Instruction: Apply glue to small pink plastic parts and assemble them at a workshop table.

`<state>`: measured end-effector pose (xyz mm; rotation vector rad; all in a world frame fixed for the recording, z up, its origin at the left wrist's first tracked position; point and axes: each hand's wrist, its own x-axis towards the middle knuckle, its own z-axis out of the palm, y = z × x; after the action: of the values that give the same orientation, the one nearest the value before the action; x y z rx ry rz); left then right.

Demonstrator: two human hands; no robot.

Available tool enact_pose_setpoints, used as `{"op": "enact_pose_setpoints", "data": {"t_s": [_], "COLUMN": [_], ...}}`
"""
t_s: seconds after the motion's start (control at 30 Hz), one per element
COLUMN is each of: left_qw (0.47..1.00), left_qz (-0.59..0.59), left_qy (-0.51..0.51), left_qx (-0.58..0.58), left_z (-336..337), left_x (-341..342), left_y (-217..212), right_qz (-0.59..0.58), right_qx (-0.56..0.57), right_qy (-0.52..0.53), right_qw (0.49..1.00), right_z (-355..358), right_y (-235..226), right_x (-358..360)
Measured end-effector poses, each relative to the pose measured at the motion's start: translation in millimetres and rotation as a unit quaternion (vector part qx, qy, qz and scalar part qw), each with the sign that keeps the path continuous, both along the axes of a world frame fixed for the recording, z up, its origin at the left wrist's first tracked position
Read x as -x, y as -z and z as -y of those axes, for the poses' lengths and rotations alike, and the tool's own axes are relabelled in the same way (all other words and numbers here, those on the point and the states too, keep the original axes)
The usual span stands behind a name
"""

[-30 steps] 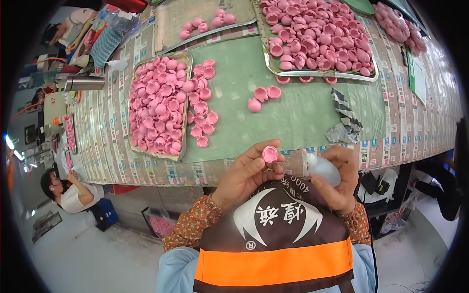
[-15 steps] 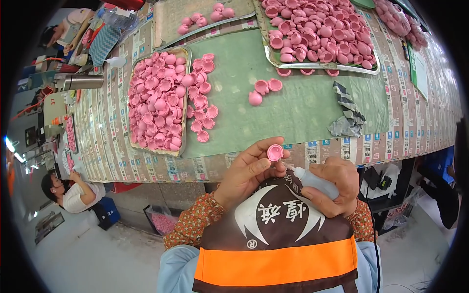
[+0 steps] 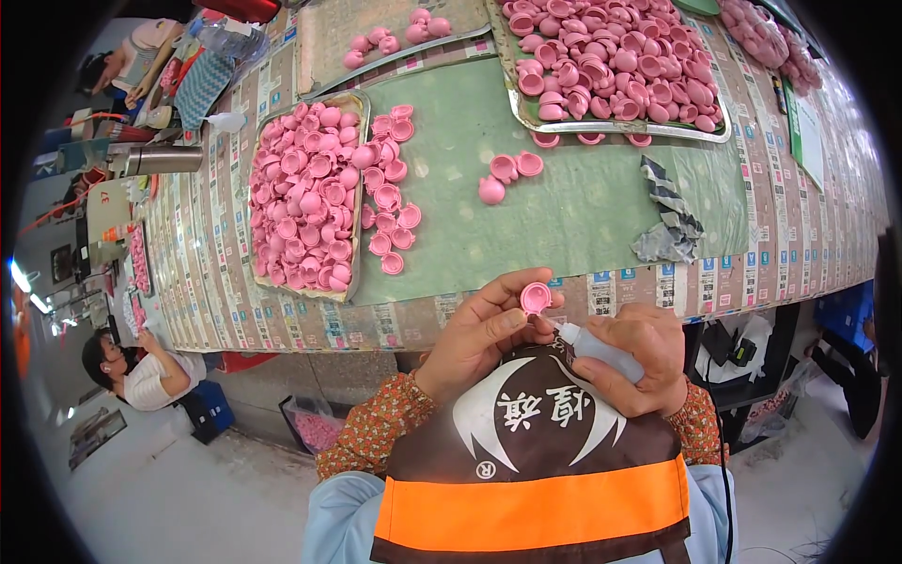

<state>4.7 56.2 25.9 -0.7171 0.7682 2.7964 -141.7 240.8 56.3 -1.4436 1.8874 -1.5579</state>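
A small round pink plastic shell (image 3: 536, 298), hollow side facing up, is pinched in the fingers of my left hand (image 3: 479, 329) near the table's front edge. My right hand (image 3: 644, 357) grips a translucent squeeze bottle (image 3: 606, 354), tilted so that its nozzle points at the lower rim of the shell. Whether the tip touches the shell I cannot tell. On the green mat (image 3: 451, 244) beyond my hands lie a few loose pink shells (image 3: 504, 167), some hollow side up and one rounded side up.
Heaped pink shells fill a metal tray (image 3: 352, 273) at the left and another tray (image 3: 620, 126) at the far right. A third tray (image 3: 324, 47) holds several pieces. A crumpled grey cloth (image 3: 669, 226) lies on the mat's right. One person (image 3: 155, 371) sits at the left.
The shell in my left hand has shifted slightly right and down. My right hand and the squeeze bottle have moved a little left, closer to the shell.
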Motion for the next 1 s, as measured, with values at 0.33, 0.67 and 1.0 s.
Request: {"op": "enact_pose_setpoints", "data": {"t_s": [0.33,0.67,1.0], "left_qw": [1.000,1.000,0.999], "left_qz": [0.005,0.011,0.036], "left_qy": [0.005,-0.014,-0.026], "left_qx": [0.007,0.024,0.023], "left_z": [-1,-3,0], "left_x": [1,0,-8], "left_y": [-1,-1,1], "right_qz": [-0.025,0.028,0.291], "right_qx": [-0.017,-0.023,-0.043], "right_qy": [-0.001,0.040,0.096], "right_qw": [1.000,0.999,0.951], "right_z": [0,-5,-17], "right_y": [1,2,10], "right_x": [-2,-2,-4]}}
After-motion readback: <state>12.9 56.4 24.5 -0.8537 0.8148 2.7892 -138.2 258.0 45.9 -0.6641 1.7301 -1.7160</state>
